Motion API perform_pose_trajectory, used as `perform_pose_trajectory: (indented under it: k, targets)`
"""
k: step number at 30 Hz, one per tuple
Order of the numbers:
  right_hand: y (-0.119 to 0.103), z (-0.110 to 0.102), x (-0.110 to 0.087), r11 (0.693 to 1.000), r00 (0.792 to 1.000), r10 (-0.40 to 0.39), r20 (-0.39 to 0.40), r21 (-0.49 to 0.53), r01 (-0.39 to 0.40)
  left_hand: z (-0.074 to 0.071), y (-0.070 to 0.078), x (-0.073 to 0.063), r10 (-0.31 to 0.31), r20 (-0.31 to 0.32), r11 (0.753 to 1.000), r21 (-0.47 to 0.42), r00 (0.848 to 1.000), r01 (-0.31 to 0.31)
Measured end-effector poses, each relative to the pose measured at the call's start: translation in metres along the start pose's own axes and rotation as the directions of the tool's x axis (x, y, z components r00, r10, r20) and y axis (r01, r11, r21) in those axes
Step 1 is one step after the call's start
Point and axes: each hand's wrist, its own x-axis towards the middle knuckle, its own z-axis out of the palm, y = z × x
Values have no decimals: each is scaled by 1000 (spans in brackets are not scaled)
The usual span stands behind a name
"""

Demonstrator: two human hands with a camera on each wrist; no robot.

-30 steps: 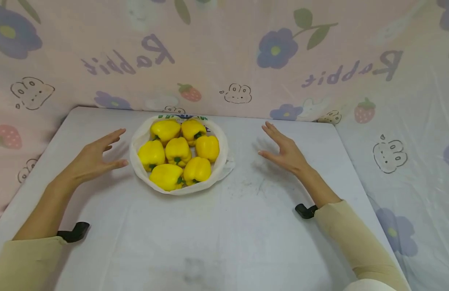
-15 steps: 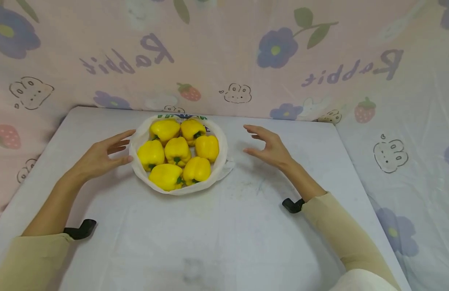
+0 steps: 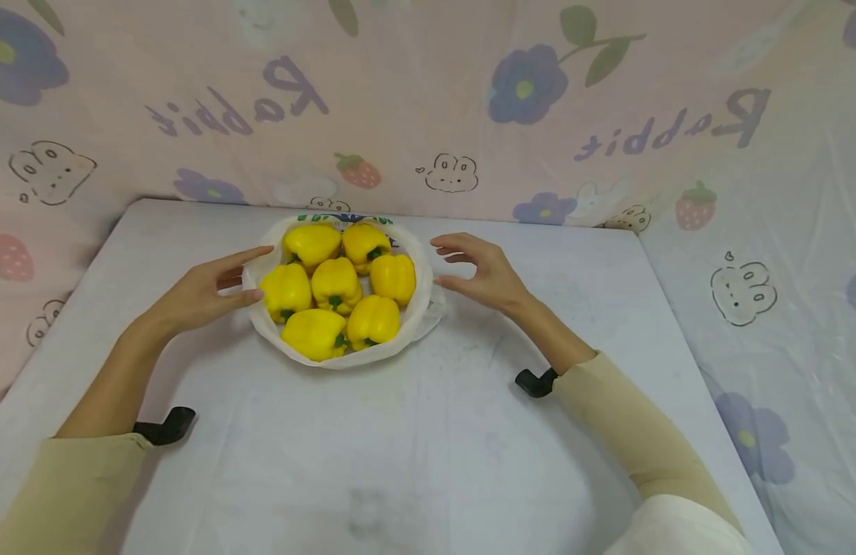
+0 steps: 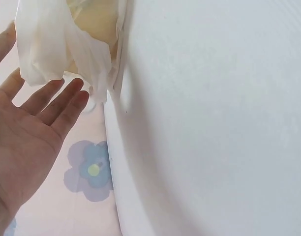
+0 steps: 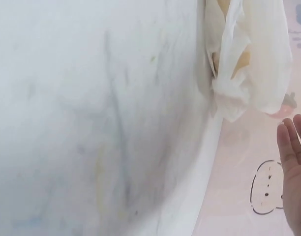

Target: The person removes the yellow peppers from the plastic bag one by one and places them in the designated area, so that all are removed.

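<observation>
Several yellow bell peppers [image 3: 336, 285] fill a round container lined with a white plastic bag [image 3: 317, 361], whose edge is folded over the rim. At its left side is my left hand [image 3: 199, 297], fingers extended, fingertips and thumb overlapping the bag's rim. The left wrist view has those fingertips right at the hanging bag [image 4: 47, 39]. My right hand [image 3: 485, 277] stands to the right of the bag, its thumb tip close to the rim and its fingers loosely bent. In the right wrist view, the right fingers [image 5: 294, 142] are apart from the crumpled bag [image 5: 263, 59].
The container stands toward the back of a white-covered table [image 3: 372, 447]. Behind and beside the table hangs a pink and white curtain [image 3: 400, 92] printed with flowers, rabbits and strawberries. Black wrist mounts [image 3: 167, 425] stick out inward from both forearms.
Both hands have moved inward toward the bag of peppers from either side. The left fingertips have come to the rim; the right hand has travelled left. The peppers have stayed in place.
</observation>
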Motion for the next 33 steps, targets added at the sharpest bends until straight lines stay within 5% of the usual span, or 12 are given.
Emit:
perform_pose_trajectory:
  k: [18, 33]
  targets:
    - [0, 26, 25, 991, 989, 82, 126, -115, -67, 2, 8, 4, 19, 6, 1000, -14, 1000, -19]
    - [-3, 40, 29, 973, 968, 157, 197, -201, -117, 4, 0, 5, 49, 27, 996, -75, 998, -47]
